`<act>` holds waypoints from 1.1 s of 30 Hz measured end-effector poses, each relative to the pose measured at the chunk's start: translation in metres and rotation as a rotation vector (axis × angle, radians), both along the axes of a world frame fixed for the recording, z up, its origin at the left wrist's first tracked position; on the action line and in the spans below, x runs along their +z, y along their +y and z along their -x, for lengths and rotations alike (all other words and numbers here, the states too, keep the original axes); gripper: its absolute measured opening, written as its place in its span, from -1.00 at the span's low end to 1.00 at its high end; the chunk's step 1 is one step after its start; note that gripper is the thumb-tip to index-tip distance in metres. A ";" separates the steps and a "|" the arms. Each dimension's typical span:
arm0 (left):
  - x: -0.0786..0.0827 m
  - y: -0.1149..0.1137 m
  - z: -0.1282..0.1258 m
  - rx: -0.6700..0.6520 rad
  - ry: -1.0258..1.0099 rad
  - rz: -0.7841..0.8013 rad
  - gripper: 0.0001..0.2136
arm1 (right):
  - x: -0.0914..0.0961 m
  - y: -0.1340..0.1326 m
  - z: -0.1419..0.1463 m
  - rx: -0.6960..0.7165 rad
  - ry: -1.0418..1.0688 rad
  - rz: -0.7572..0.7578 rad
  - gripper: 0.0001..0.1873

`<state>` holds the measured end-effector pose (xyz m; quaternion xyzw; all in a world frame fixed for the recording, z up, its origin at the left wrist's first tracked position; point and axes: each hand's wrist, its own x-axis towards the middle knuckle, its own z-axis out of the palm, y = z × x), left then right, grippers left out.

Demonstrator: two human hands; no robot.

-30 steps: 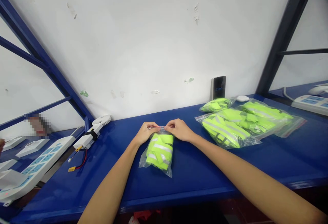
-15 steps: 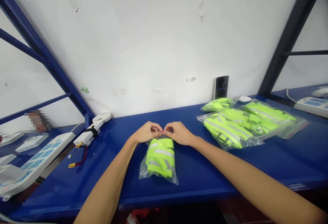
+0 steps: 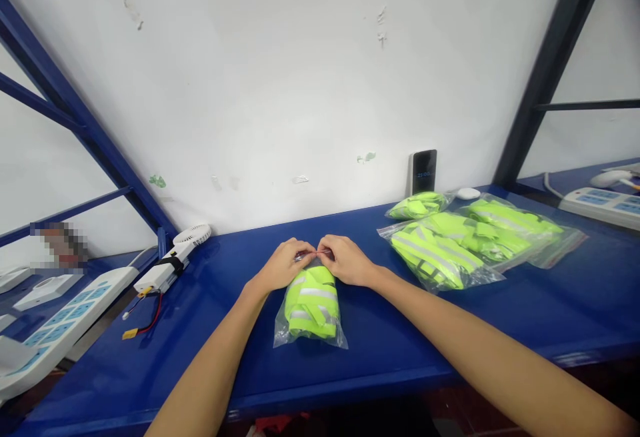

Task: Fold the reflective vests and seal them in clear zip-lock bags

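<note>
A clear plastic zip bag (image 3: 283, 334) lies on the blue table, its far edge pinched between both hands. Inside it is a folded neon-yellow reflective vest (image 3: 311, 304) with silvery stripes. My left hand (image 3: 290, 260) is closed on the bag's reddish seal strip, and my right hand (image 3: 343, 258) grips the same strip just beside it. The two sets of fingertips nearly meet at the middle of the seal. Parts of the strip are hidden behind the fingers.
Several bagged yellow vests (image 3: 435, 257) lie to the right. Behind them stand a dark-screened device (image 3: 424, 172) and a small white rounded object (image 3: 469, 194). On the left are a white handheld fan (image 3: 196, 234), a wired white box (image 3: 156, 277) and a power strip (image 3: 75, 324). The table's front edge (image 3: 350, 394) is near.
Both hands keep pinching the seal, with the fingertips shifted slightly along it. The bag's far end appears raised a little. The whole view has shifted slightly.
</note>
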<state>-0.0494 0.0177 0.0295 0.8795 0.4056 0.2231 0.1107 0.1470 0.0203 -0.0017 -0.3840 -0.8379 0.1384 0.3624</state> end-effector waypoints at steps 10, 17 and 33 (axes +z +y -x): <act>-0.011 0.004 -0.004 0.053 -0.159 -0.001 -0.73 | -0.002 0.008 -0.002 -0.110 0.036 0.102 -0.70; -0.020 0.010 -0.005 0.114 -0.245 0.127 -0.67 | -0.005 0.006 0.004 -0.156 0.051 -0.015 -0.71; -0.011 0.014 0.017 0.139 -0.285 0.392 -0.58 | -0.002 0.003 0.005 0.054 0.157 0.211 -0.59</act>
